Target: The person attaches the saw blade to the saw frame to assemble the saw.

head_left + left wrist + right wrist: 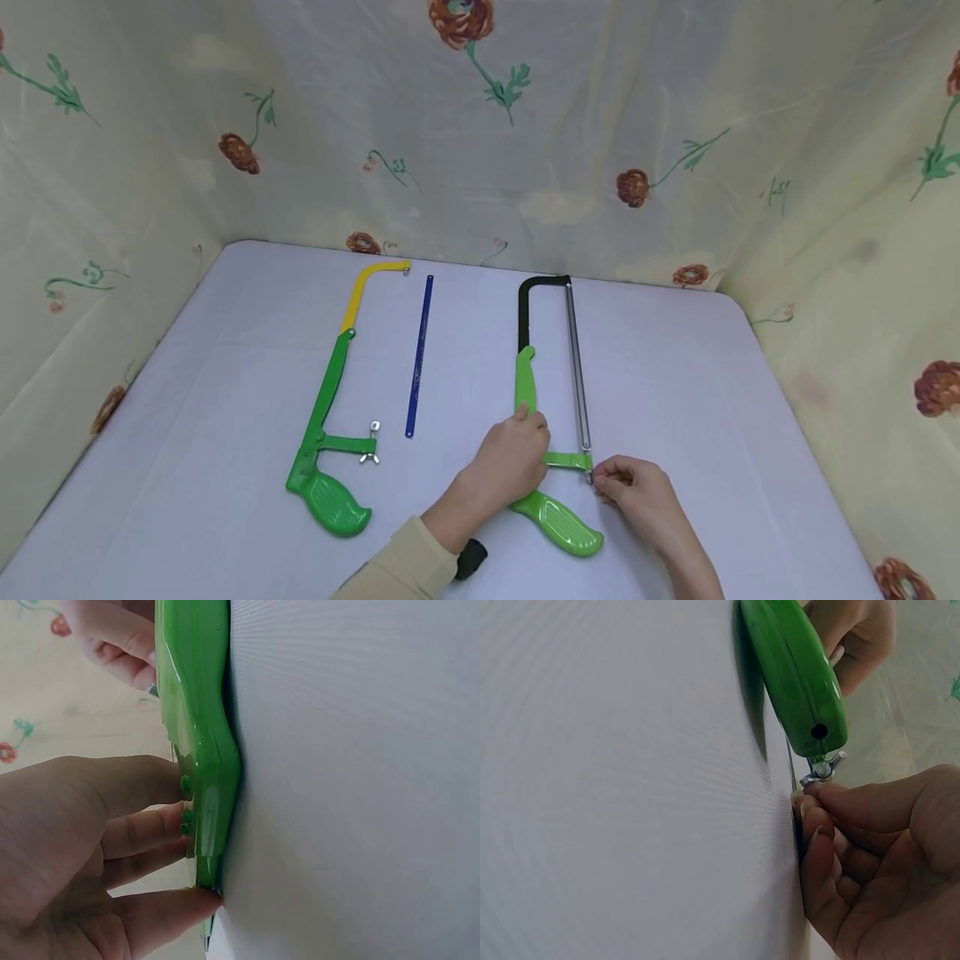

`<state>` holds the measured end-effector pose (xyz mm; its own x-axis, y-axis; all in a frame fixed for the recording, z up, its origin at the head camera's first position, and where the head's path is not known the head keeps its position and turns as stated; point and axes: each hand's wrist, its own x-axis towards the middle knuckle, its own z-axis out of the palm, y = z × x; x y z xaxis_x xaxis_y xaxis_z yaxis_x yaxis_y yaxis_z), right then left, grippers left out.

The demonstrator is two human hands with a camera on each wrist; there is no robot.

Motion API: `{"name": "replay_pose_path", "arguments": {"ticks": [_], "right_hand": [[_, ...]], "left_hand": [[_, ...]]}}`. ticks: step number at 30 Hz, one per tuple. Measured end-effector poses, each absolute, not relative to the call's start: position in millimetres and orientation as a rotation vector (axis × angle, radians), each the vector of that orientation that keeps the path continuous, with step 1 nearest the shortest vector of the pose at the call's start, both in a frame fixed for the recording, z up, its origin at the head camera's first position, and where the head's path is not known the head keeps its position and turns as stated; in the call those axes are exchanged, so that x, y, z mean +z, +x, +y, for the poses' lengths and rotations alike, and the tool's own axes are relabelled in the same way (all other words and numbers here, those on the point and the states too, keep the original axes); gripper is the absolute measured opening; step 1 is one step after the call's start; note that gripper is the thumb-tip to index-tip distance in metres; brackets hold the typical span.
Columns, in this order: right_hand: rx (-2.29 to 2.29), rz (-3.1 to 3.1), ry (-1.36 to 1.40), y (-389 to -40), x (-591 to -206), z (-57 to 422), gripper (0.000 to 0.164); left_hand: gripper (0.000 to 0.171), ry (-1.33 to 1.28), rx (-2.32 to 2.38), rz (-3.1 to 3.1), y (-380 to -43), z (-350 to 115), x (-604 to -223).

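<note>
A light green hacksaw (562,525) with a black front bow lies on the white table, a grey blade (576,367) strung along its right side. My left hand (512,454) holds its frame by the green spine, above the handle. In the left wrist view, thumb and fingers of that hand grip the green frame (206,780) close to the tabletop. At the tensioning end, my right hand (637,492) pinches the wing nut (823,771) between thumb and forefinger. One wing sticks out past the fingertips in the right wrist view.
To the left lies a second hacksaw, its dark green handle (339,504) nearest me and its yellow bow (358,292) at the far end. It has no blade fitted. A loose blue blade (420,358) lies between the two saws. Flowered cloth (555,167) hangs behind the table.
</note>
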<state>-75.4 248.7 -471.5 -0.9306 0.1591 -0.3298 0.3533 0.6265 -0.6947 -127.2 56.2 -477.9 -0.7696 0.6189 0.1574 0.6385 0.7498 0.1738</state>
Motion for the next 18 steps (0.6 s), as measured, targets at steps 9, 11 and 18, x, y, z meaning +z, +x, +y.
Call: {"name": "replay_pose_path", "arguments": {"ticks": [9, 11, 18], "right_hand": [[-1.149, 2.624, 0.323, -72.8, -469.8, 251.9, 0.017], [-1.128, 2.632, 0.305, -72.8, -469.4, 252.3, 0.021], [-1.173, 2.578, 0.33, -74.1, -468.4, 253.7, 0.028]], "left_hand": [[0.024, -1.029, -0.323, -2.862, -126.7, 56.6, -477.7], [0.025, -1.03, -0.317, -2.866, -126.8, 56.6, -477.3], [0.026, -1.024, -0.329, -2.882, -127.2, 57.5, -475.2]]}}
